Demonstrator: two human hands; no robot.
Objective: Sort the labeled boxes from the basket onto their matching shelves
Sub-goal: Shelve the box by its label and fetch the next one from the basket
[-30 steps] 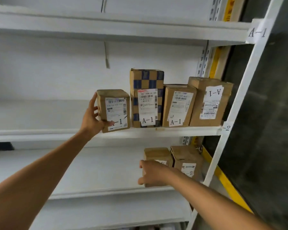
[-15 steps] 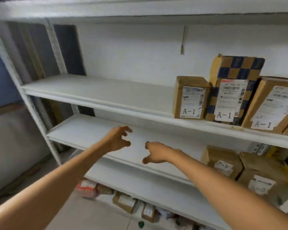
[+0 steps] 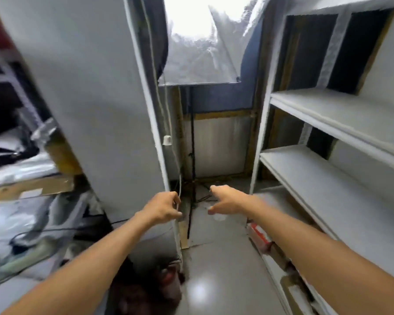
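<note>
- The white shelves [image 3: 316,176] stand along the right side of a narrow aisle; the two boards in view are bare.
- At the foot of that unit, low down and just right of the right forearm, sit a few boxes [image 3: 258,235], one red and white, the others brown. They are too blurred to read any label.
- The right hand [image 3: 225,202] reaches forward over the floor [image 3: 214,258], fingers loose and spread, carrying nothing.
- The left hand [image 3: 162,209] is stretched out beside it, the two near each other but apart. Its fingers curl loosely and it holds no box; whether they touch the thin cord [image 3: 167,140] hanging there I cannot tell.
- A tall grey panel [image 3: 77,87] fills the left of the aisle, with the cord running down its edge.
- At the aisle's end a black stand [image 3: 192,155] rises under a bright crinkled sheet [image 3: 203,42].
- Far left, cluttered racks [image 3: 21,167] are smeared by blur.
</note>
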